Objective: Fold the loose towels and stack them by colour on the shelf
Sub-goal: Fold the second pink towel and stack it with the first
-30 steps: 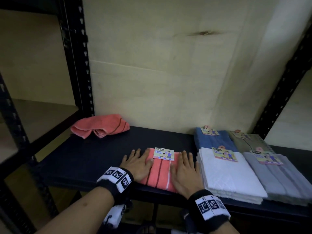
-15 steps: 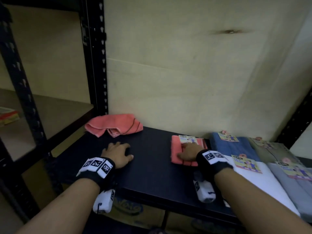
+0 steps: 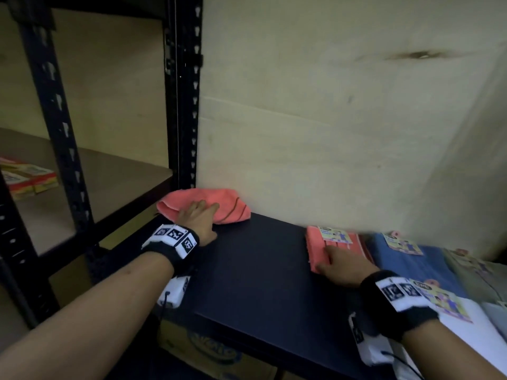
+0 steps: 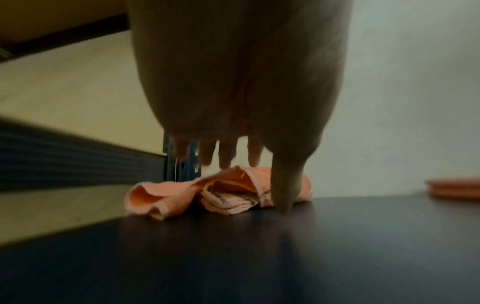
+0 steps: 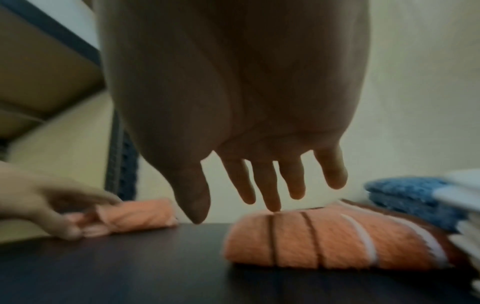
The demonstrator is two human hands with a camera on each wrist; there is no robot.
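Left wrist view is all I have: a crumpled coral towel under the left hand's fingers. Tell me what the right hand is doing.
Observer: The right hand rests with straight fingers on a folded coral striped towel lying on the dark shelf board.
Operator: Report what sits next to that folded towel.
Observer: A folded blue terry towel lies right beside it, on the side away from the left hand. Both towels carry a paper label.

Left hand (image 3: 198, 219) now on loose towel (image 3: 204, 205)
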